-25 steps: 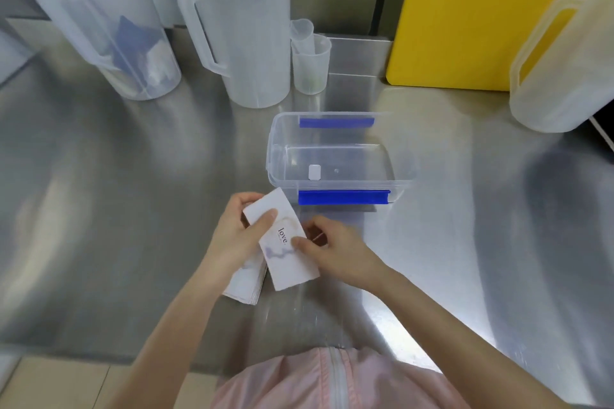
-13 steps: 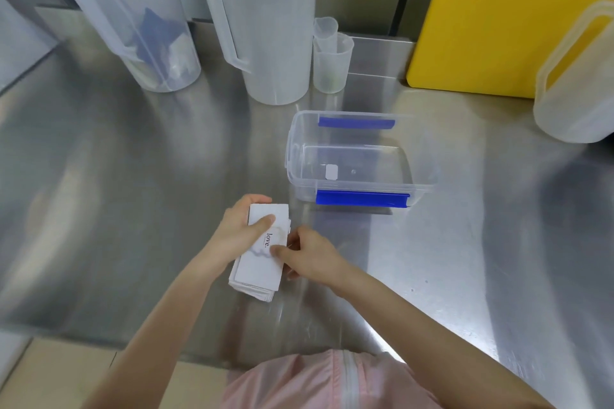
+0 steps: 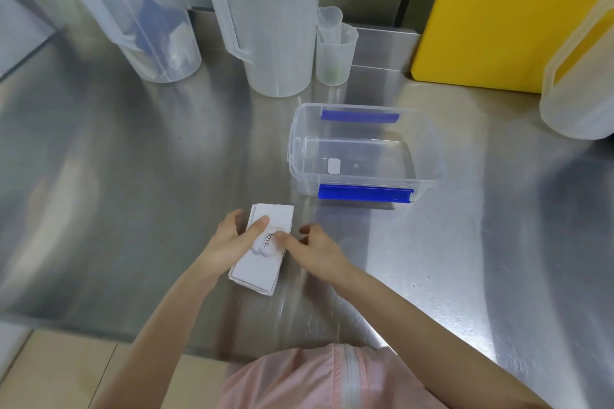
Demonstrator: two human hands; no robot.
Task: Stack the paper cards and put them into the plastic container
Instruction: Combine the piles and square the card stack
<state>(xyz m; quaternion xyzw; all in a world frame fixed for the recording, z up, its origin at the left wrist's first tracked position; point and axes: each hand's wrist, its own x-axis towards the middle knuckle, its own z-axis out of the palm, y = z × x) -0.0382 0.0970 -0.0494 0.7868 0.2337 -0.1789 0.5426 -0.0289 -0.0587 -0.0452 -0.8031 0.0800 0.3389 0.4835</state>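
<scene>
- A second ago the top card lay askew across the cards; now it lies squared on the pile, low centre of the frame on the surface.
- Left hand grips the pile's left edge; right hand rests loose, a fingertip touching the pile's right side.
- Stacking looks done; the container, right of centre, holds no cards yet.
</scene>
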